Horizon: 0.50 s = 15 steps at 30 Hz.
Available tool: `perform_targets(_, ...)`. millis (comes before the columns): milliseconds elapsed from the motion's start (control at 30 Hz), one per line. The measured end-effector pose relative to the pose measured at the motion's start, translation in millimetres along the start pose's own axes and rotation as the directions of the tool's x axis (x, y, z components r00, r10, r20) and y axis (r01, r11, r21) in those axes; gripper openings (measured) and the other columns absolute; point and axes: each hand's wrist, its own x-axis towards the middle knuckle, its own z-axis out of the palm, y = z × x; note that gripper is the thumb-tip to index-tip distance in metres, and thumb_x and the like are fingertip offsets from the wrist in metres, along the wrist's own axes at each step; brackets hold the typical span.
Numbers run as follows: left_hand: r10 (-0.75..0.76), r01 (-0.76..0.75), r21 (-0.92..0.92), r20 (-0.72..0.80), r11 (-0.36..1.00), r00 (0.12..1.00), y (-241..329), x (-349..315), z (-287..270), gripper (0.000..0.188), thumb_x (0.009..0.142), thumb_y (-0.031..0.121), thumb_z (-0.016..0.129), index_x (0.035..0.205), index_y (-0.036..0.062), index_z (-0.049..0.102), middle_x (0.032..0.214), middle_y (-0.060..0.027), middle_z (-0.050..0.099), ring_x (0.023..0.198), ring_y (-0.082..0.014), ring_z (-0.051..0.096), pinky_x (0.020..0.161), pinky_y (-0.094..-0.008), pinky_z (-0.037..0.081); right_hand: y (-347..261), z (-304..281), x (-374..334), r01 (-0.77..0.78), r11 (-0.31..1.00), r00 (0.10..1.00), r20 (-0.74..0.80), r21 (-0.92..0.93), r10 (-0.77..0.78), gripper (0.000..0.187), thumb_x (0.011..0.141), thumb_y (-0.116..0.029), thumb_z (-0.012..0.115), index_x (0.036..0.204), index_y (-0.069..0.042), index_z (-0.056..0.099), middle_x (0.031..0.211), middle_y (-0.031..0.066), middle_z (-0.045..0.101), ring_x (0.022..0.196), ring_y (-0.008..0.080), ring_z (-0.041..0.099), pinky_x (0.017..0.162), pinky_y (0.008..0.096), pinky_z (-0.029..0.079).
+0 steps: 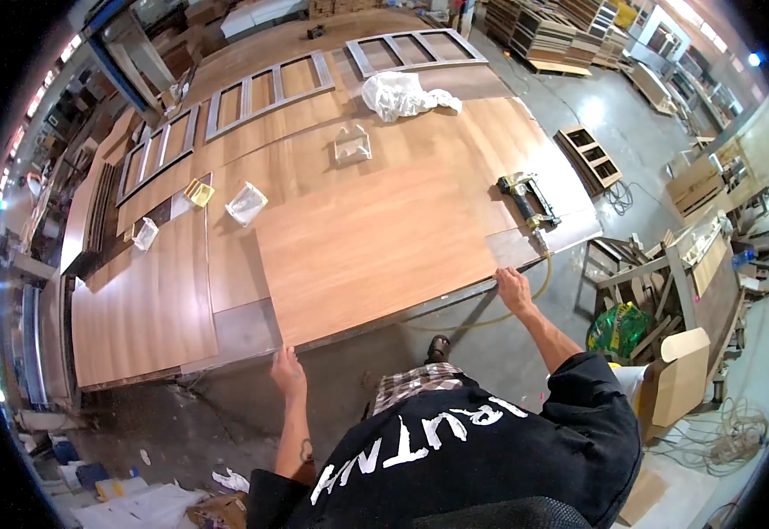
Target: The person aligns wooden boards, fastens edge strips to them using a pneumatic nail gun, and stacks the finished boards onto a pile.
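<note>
The left hand (288,372) and right hand (515,292) pinch the panel (376,251) by its near corners; even movement should prevent twisting.

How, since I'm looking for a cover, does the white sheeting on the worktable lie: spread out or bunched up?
Bunched up: the white sheeting lies in a crumpled, creased heap.

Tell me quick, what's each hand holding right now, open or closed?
Left hand: closed, gripping the wood panel at its near left corner.
Right hand: closed, gripping the same panel at its near right corner.
</note>
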Motion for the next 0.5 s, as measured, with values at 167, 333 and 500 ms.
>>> perform_targets(167, -0.047, 0.049, -0.013, 0.149, 0.999, 0.988, -9.3, 6.4, -5.9, 0.015, 0.09, 0.013, 0.058, 0.097, 0.0008, 0.062, 0.082, -0.0181, 0.061, 0.077, -0.0373, 0.061, 0.069, -0.0443, 0.048, -2.8, -10.1, 9.9, 0.055, 0.998, 0.997, 0.05, -0.028, -0.053, 0.005, 0.084, -0.008, 0.062, 0.085, -0.003, 0.062, 0.084, 0.013, 0.064, 0.082, 0.033, 0.062, 0.07, 0.0407, 0.052)
perform_targets(333, -0.142, 0.074, 0.261, 0.252, 0.962, 0.957, 62.1, 33.6, -6.4, 0.026, 0.088, 0.017, 0.06, 0.106, -0.0016, 0.058, 0.103, -0.0251, 0.059, 0.097, -0.0424, 0.056, 0.084, -0.0492, 0.044, 14.6, -4.3, 0.8, -0.054, 0.995, 0.998, 0.021, 0.08, 0.053, 0.005, 0.083, -0.007, 0.062, 0.087, -0.004, 0.062, 0.086, 0.0095, 0.064, 0.083, 0.0301, 0.062, 0.069, 0.0392, 0.052)
perform_targets(500, 0.272, -0.226, -0.166, 0.347, 0.96, 0.897, 240.9, 35.8, 146.1, 0.047, 0.089, 0.015, 0.053, 0.129, -0.0085, 0.046, 0.124, -0.0307, 0.052, 0.116, -0.0447, 0.048, 0.102, -0.0474, 0.038, 12.3, -2.8, -7.4, 0.031, 0.991, 1.0, -0.004, 0.129, -0.03, 0.006, 0.083, -0.007, 0.059, 0.09, -0.007, 0.06, 0.078, 0.0131, 0.059, 0.07, 0.0341, 0.062, 0.058, 0.0418, 0.051)
